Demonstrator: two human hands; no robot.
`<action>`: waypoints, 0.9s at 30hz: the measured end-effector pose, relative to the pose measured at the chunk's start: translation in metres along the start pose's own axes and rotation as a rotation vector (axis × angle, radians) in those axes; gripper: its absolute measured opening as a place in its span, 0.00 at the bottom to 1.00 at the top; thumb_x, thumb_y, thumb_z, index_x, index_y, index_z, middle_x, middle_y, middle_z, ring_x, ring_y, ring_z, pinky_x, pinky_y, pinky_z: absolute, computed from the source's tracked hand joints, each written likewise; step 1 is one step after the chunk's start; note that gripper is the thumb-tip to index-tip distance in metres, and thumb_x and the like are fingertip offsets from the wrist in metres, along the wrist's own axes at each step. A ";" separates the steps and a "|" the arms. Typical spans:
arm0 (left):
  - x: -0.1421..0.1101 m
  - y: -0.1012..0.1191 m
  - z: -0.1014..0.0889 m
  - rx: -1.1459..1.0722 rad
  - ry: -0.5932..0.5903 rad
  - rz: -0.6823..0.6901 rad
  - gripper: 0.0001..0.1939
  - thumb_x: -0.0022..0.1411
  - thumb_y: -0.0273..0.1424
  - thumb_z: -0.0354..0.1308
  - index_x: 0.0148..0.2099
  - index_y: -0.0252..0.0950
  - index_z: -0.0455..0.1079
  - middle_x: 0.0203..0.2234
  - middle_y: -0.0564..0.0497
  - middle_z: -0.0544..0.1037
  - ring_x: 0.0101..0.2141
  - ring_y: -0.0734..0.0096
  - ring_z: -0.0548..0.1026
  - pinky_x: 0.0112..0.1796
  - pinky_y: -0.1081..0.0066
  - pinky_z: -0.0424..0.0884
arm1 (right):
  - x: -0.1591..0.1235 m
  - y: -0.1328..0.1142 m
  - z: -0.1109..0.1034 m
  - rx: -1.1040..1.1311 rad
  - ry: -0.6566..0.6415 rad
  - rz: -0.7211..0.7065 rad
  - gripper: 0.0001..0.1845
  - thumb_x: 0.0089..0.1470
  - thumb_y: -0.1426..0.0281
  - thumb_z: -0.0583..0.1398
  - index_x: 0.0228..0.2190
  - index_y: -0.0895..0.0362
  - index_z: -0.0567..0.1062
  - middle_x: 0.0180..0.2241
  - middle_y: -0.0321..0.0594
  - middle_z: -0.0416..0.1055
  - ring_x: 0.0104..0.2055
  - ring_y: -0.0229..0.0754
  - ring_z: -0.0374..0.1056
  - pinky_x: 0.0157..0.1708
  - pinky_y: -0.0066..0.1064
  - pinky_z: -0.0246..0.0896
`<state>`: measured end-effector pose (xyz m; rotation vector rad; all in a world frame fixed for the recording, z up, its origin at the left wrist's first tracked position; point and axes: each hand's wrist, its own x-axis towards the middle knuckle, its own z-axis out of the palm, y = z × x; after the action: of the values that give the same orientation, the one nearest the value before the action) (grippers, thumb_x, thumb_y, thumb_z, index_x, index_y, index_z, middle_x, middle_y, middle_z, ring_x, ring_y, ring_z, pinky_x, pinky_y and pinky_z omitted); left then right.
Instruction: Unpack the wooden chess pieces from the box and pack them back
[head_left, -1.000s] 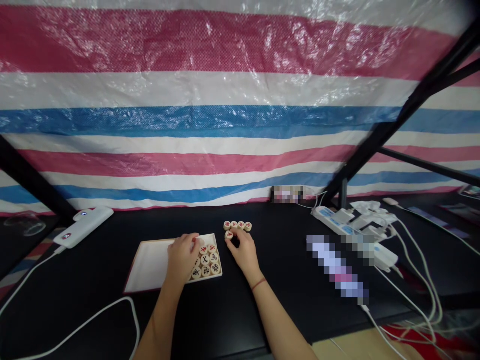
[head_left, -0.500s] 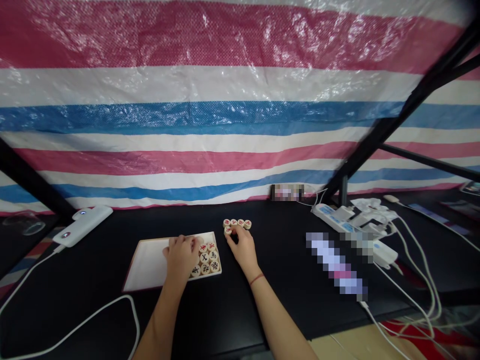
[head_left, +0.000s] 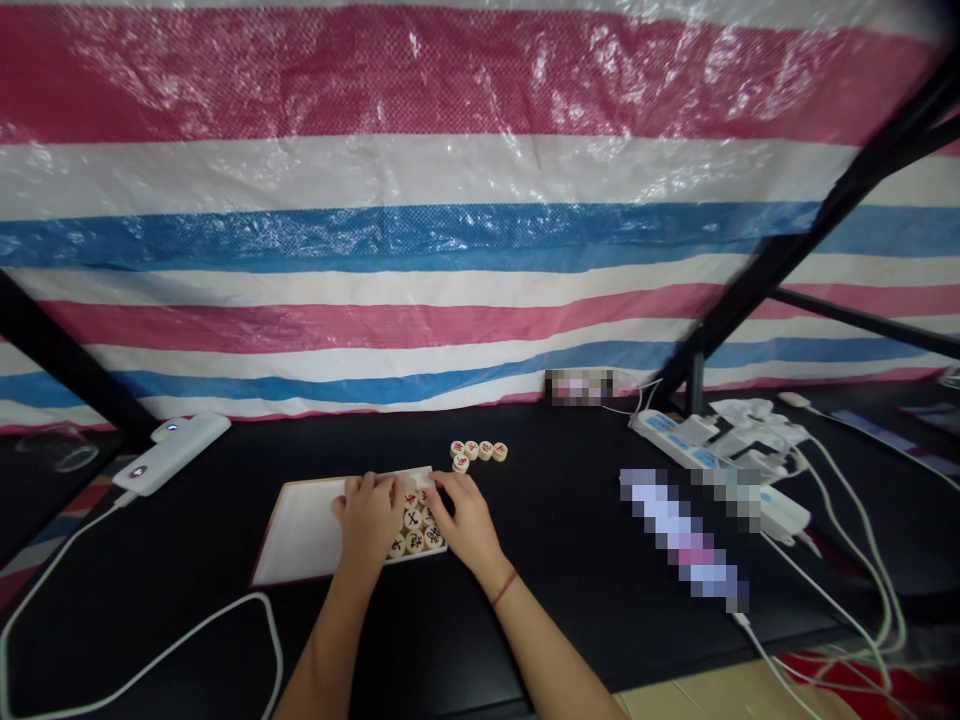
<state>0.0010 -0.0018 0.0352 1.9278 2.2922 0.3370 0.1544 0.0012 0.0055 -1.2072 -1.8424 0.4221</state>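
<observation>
A shallow white tray lies on the black table, with several round wooden chess pieces packed in its right end. My left hand rests curled on the tray just left of those pieces. My right hand reaches over the tray's right edge, fingers bent down onto the pieces near the top right corner; what the fingertips hold is hidden. A short row of loose chess pieces lies on the table just beyond the tray, apart from both hands.
A white power bank with a cable lies at the left. Power strips with plugs and white cords crowd the right side. A striped tarp hangs behind the table. Black frame bars slant across the right.
My right hand has left the loose row of pieces and moved left and nearer onto the tray's right end. My left hand stayed on the tray, shifting slightly.
</observation>
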 end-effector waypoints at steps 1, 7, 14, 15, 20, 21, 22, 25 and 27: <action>0.000 0.000 -0.001 0.002 -0.009 0.003 0.18 0.68 0.38 0.46 0.43 0.41 0.78 0.42 0.44 0.77 0.48 0.52 0.66 0.43 0.56 0.58 | 0.000 -0.001 0.002 0.009 -0.022 0.004 0.11 0.62 0.68 0.54 0.42 0.56 0.75 0.38 0.43 0.74 0.43 0.45 0.67 0.46 0.36 0.63; -0.003 0.003 0.000 -0.031 -0.017 0.121 0.17 0.69 0.37 0.46 0.40 0.42 0.77 0.42 0.47 0.78 0.47 0.56 0.66 0.43 0.57 0.56 | 0.000 -0.002 0.005 0.034 -0.053 0.021 0.12 0.63 0.69 0.53 0.39 0.56 0.76 0.39 0.43 0.74 0.43 0.44 0.68 0.47 0.37 0.63; -0.001 0.011 0.002 0.035 -0.011 0.155 0.20 0.70 0.37 0.43 0.41 0.39 0.77 0.41 0.45 0.79 0.46 0.53 0.67 0.44 0.55 0.56 | 0.000 0.000 0.005 0.071 -0.048 0.064 0.14 0.64 0.69 0.51 0.39 0.57 0.76 0.38 0.42 0.74 0.42 0.43 0.68 0.47 0.35 0.62; 0.000 0.012 0.002 0.040 -0.013 0.159 0.20 0.70 0.37 0.43 0.41 0.39 0.77 0.41 0.45 0.79 0.46 0.53 0.68 0.44 0.55 0.56 | 0.001 0.000 0.005 0.075 -0.045 0.079 0.14 0.64 0.69 0.50 0.40 0.57 0.75 0.39 0.43 0.75 0.42 0.44 0.68 0.47 0.35 0.62; 0.000 0.016 0.001 -0.074 0.025 0.222 0.16 0.69 0.36 0.45 0.45 0.42 0.75 0.42 0.49 0.80 0.46 0.57 0.71 0.45 0.57 0.57 | 0.001 0.000 0.005 0.090 -0.030 0.140 0.14 0.63 0.69 0.50 0.40 0.56 0.75 0.39 0.42 0.75 0.41 0.43 0.70 0.45 0.34 0.63; 0.001 0.017 0.002 -0.109 0.031 0.239 0.15 0.69 0.35 0.46 0.46 0.43 0.74 0.42 0.50 0.80 0.46 0.59 0.72 0.45 0.58 0.57 | 0.001 0.000 0.005 0.089 -0.030 0.140 0.14 0.63 0.69 0.50 0.40 0.56 0.76 0.39 0.42 0.76 0.41 0.43 0.70 0.44 0.33 0.63; 0.001 0.016 0.003 -0.138 0.035 0.257 0.13 0.68 0.33 0.47 0.46 0.44 0.74 0.42 0.51 0.80 0.45 0.60 0.73 0.44 0.59 0.58 | 0.001 0.001 0.006 0.086 -0.027 0.138 0.14 0.63 0.69 0.51 0.40 0.56 0.75 0.38 0.42 0.76 0.41 0.43 0.70 0.44 0.33 0.63; 0.003 0.014 0.007 -0.191 0.055 0.306 0.12 0.67 0.30 0.50 0.46 0.43 0.73 0.41 0.52 0.81 0.43 0.64 0.75 0.43 0.62 0.60 | 0.000 0.002 0.007 0.074 0.022 0.121 0.12 0.61 0.69 0.53 0.41 0.56 0.75 0.39 0.43 0.75 0.41 0.44 0.69 0.44 0.35 0.64; 0.006 0.011 0.009 -0.229 0.096 0.356 0.11 0.67 0.30 0.50 0.46 0.42 0.73 0.41 0.51 0.80 0.41 0.65 0.76 0.42 0.63 0.62 | 0.000 0.003 0.006 0.076 0.071 0.109 0.12 0.60 0.69 0.54 0.42 0.57 0.75 0.39 0.44 0.75 0.42 0.45 0.69 0.44 0.36 0.64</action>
<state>0.0124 0.0062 0.0291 2.2291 1.8522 0.7095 0.1514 0.0038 -0.0002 -1.2583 -1.6907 0.4989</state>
